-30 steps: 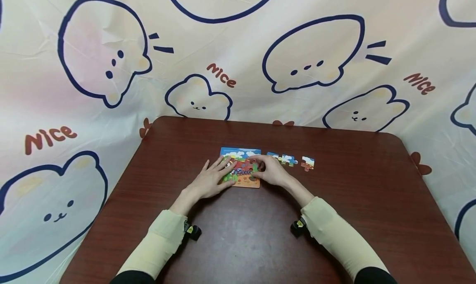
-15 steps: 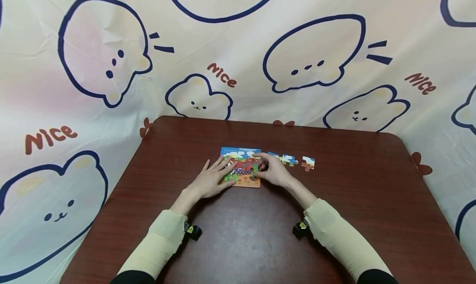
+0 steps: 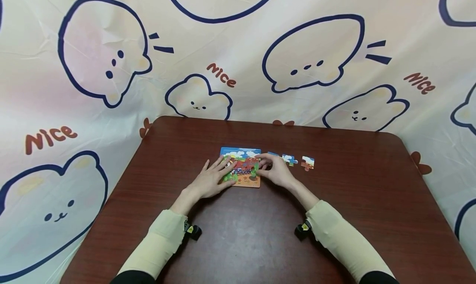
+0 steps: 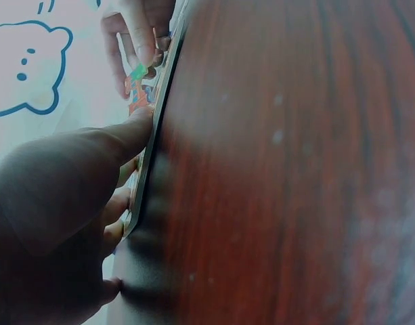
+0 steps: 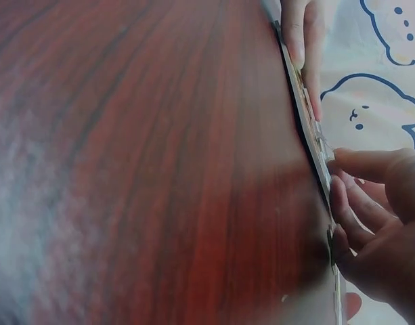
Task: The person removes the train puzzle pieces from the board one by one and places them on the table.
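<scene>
One puzzle board [image 3: 247, 181] lies on one glossy red-brown table [image 3: 238, 234]. One left hand [image 3: 209, 181], fingers spread, rests on the board's left part; one right hand [image 3: 279, 172], at its right edge, pinches one red-green piece [image 4: 137, 88]. Three loose pieces [image 3: 288, 159] lie right of the board. Beyond it hangs a pale cartoon-printed cloth [image 3: 241, 40].

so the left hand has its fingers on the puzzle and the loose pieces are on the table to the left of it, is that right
Not quite: the loose pieces are to the right of the puzzle, as the head view shows. They do lie on the table, and the left hand does have its fingers on the puzzle.
</scene>
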